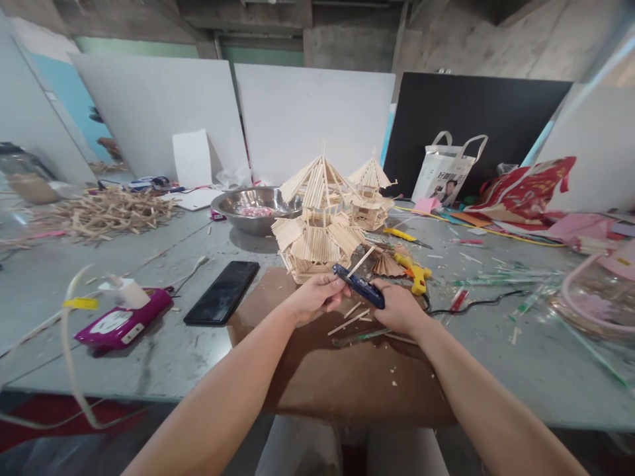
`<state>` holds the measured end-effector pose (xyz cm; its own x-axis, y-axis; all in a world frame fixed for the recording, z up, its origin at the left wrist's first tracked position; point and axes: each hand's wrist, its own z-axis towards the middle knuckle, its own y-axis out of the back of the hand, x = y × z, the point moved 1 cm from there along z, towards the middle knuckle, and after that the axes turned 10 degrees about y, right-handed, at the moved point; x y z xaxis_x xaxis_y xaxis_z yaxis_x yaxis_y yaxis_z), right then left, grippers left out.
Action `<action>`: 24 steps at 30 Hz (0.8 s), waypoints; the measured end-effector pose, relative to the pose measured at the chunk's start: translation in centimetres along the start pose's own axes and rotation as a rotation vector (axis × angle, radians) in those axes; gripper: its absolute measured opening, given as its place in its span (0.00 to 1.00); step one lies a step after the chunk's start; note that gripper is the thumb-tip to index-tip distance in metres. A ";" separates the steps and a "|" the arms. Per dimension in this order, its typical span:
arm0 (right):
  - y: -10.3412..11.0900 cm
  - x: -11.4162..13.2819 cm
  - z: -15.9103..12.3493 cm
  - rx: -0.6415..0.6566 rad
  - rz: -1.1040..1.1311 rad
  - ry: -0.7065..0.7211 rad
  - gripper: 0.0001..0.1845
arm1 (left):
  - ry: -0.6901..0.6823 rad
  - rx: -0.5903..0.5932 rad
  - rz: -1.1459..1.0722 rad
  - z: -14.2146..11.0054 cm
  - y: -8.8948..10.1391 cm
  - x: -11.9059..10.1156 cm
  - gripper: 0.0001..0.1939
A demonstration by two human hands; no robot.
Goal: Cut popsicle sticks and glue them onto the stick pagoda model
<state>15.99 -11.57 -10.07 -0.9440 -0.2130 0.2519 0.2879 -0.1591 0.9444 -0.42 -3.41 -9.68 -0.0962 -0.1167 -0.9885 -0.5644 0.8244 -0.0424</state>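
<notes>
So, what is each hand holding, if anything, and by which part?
Right hand: a dark-blue elongated tool, by its near end. Left hand: at its far end; grip on thin pale wooden stick unclear.

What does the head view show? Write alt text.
The right hand holds a dark blue tool, its tip by the left hand and a thin wooden stick, before a pagoda-like stick model; a black phone lies left, a yellow glue gun right.

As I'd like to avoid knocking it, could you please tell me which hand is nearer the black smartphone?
Left: the left hand is right of the black smartphone; the right hand lies farther right.
</notes>
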 end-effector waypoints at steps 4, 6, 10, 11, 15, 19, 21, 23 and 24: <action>0.0 0.1 0.1 0.008 -0.010 -0.033 0.13 | -0.019 -0.032 0.031 0.1 -0.1 -0.1 0.15; -0.1 0.1 0.1 0.010 -0.021 -0.049 0.12 | -0.029 -0.041 0.047 0.2 -0.1 0.0 0.15; -0.3 0.0 0.2 0.012 -0.030 -0.058 0.12 | -0.039 -0.066 0.064 0.2 -0.2 0.0 0.15; -0.3 0.0 0.2 0.010 -0.031 -0.055 0.12 | -0.043 -0.071 0.066 0.3 -0.2 0.1 0.15; -0.1 -0.1 0.2 0.014 -0.037 -0.051 0.13 | -0.043 -0.082 0.076 0.3 -0.3 0.0 0.15; 0.0 -0.4 0.2 0.029 -0.042 -0.042 0.13 | -0.005 -0.074 0.076 0.4 -0.4 0.2 0.16; 0.0 -0.6 0.2 0.031 -0.030 -0.044 0.14 | 0.024 -0.070 0.100 0.5 -0.3 0.3 0.17; 0.1 -0.8 0.3 0.035 -0.013 -0.054 0.15 | 0.052 -0.072 0.182 0.5 -0.3 0.3 0.18; 0.3 -0.8 0.3 0.042 -0.008 -0.069 0.16 | 0.063 -0.074 0.239 0.5 -0.3 0.3 0.18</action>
<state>16.82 -11.19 -9.96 -0.9556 -0.1450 0.2566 0.2743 -0.1193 0.9542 0.12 -3.42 -9.99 -0.2836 0.0408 -0.9581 -0.5774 0.7904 0.2046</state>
